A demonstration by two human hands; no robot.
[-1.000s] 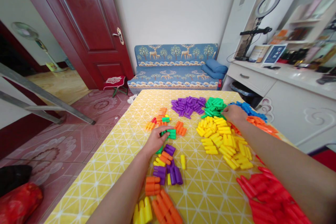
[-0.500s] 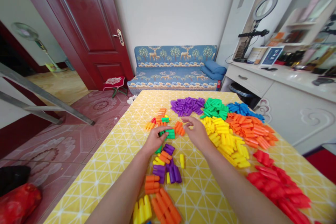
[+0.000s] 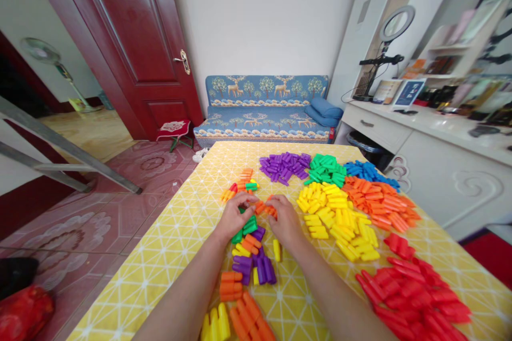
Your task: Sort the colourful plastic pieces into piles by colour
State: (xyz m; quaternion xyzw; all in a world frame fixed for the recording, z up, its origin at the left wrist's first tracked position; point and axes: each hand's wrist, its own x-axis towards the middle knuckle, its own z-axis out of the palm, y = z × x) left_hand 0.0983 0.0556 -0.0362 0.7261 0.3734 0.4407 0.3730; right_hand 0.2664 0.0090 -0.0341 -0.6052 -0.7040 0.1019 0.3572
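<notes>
My left hand [image 3: 235, 217] and my right hand [image 3: 285, 219] meet over the yellow tablecloth [image 3: 180, 234]. The fingers of both are curled and pinch an orange block [image 3: 262, 206] between them. A green block [image 3: 250, 225] sits just under my left hand's thumb, touching it. Below the hands lies a mixed cluster of purple, orange and yellow blocks [image 3: 256, 264]. A small mixed group [image 3: 242, 187] lies just beyond my left hand.
Sorted piles fill the right side: purple [image 3: 284, 165], green [image 3: 326, 168], blue [image 3: 368, 170], orange [image 3: 380, 200], yellow [image 3: 336, 216], red [image 3: 416, 287]. A blue sofa [image 3: 266, 106] stands past the table's far edge, a white desk [image 3: 432, 138] to the right.
My right hand came back from the far piles on the right to the middle and met my left hand. The green block has dropped lower under my left hand.
</notes>
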